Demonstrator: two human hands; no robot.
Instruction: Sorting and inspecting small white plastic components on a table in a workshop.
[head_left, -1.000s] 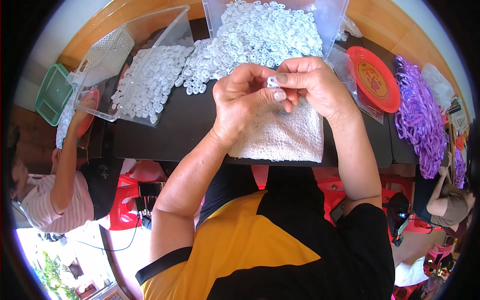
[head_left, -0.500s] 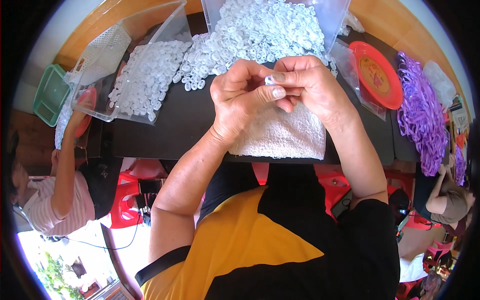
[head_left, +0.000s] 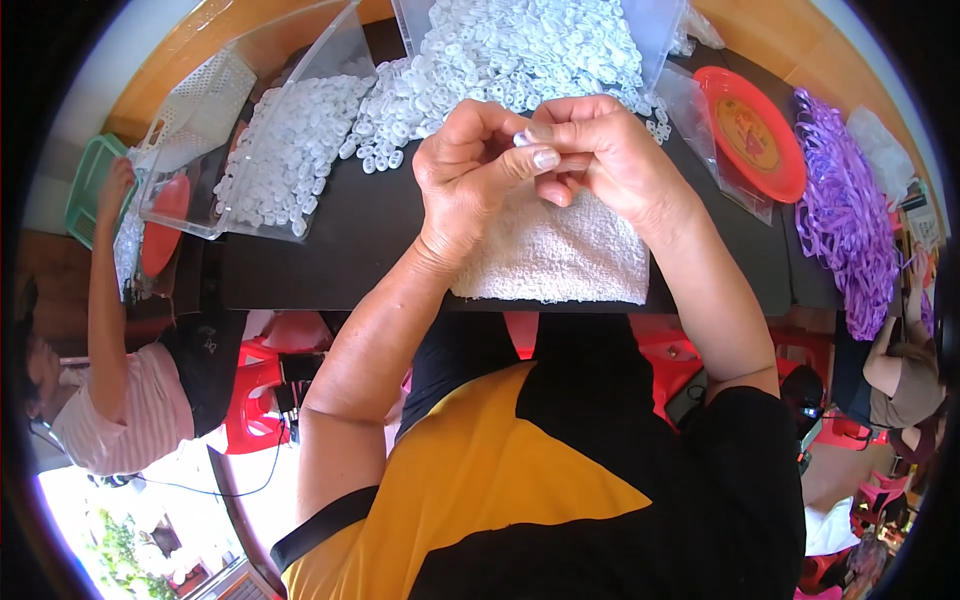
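Observation:
My left hand [head_left: 458, 172] and my right hand [head_left: 618, 158] meet above a folded white towel [head_left: 570, 255] on the dark table. Pinched between their thumbs and fingers is a small white plastic piece [head_left: 521, 139], mostly covered by the fingertips. Just beyond my hands lies a large heap of small white oval plastic pieces with holes [head_left: 530, 60]. It spills from a clear bin [head_left: 655, 35] onto the table. To the left, another clear bin [head_left: 185, 222] lies tipped, with more such pieces [head_left: 285, 150] inside it.
On the right are a red plate [head_left: 785, 180], a clear plastic bag [head_left: 735, 185] and a bundle of purple ribbons [head_left: 845, 220]. A co-worker's hand [head_left: 117, 180] on the left is at a green basket [head_left: 82, 215], near another red plate [head_left: 168, 225]. Another person [head_left: 905, 385] sits far right.
The co-worker on the left has moved a hand from the red plate up to the green basket. My hands keep their pinch on the small piece, and the view has shifted slightly.

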